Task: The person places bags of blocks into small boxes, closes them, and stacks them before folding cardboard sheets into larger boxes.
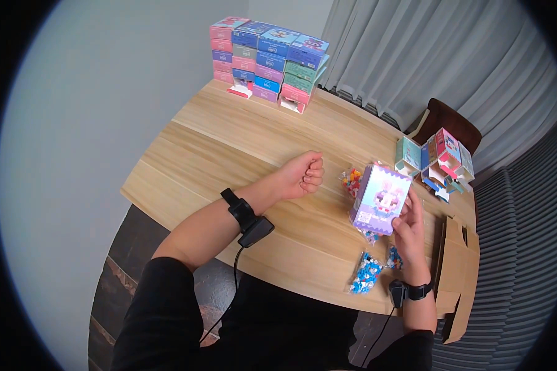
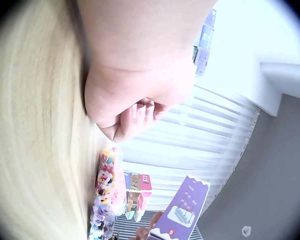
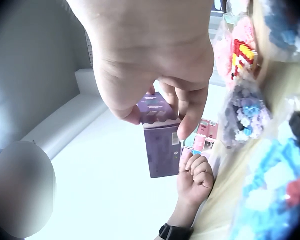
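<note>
Grasp the purple rectangular cardboard box (image 1: 382, 199) in the right hand (image 1: 411, 238), as now, without denting; uncurl the clenched left hand (image 1: 302, 175) for support.

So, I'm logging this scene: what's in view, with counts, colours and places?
Table: one, tan, centre
Held box: one, purple, above table
Bags: at least four, mixed colours, near held box
Stacked boxes: many, mixed colours, table's far end
Open boxes: several, mixed colours, far right
Cardboard: one piece, brown, right edge
Chair: one, brown, behind open boxes
Curtain: count unclear, pale, behind chair
Slats: many, dark grey, right
Wall: at least one, pale, left
Floor: one, dark, below table
Wrist cameras: two, black, one per wrist
Cables: two, black, below wrist cameras
Sleeves: two, black, bottom
Left hand: one, bare, curled, at table
Right hand: one, bare, gripping held box
</note>
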The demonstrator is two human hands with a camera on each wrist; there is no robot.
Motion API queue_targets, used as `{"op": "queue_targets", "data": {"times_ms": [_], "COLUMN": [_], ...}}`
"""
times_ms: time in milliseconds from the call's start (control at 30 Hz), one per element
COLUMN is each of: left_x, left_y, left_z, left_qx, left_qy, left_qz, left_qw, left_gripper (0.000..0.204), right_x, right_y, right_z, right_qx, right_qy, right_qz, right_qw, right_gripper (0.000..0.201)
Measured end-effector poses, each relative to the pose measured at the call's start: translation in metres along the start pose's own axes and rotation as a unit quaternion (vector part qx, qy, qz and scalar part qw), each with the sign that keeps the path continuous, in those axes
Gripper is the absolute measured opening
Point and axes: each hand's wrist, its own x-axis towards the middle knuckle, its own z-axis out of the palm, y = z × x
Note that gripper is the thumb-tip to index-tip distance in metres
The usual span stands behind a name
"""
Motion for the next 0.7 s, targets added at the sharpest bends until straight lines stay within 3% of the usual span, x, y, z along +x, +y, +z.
{"op": "queue_targets", "data": {"times_ms": [233,267,467,700], "left_x": [-0.002,-0.002,0.002,0.001], "left_y": [0.002,0.002,0.001,-0.001], "left_z": [0.001,-0.001,-0.005,0.0], "left_qx": [0.015,0.016,0.029,0.043], "left_qy": [-0.012,-0.017,-0.027,-0.017], "left_qz": [-0.011,-0.015,-0.034,-0.037], "left_qw": [1.0,1.0,0.999,0.998], "left_gripper": [0.043,0.043,0.043,0.043], "right_x": [0.07,0.085,0.166,0.228], "right_y": [-0.029,-0.021,0.026,0.081], "right_z": [0.014,0.022,0.028,0.048], "right_qx": [-0.012,0.007,0.014,-0.018], "right_qy": [-0.004,0.028,0.068,0.091], "right_qz": [0.091,0.065,0.189,0.234], "right_qw": [0.996,0.997,0.98,0.968], "right_gripper": [0.065,0.06,0.044,0.035]}}
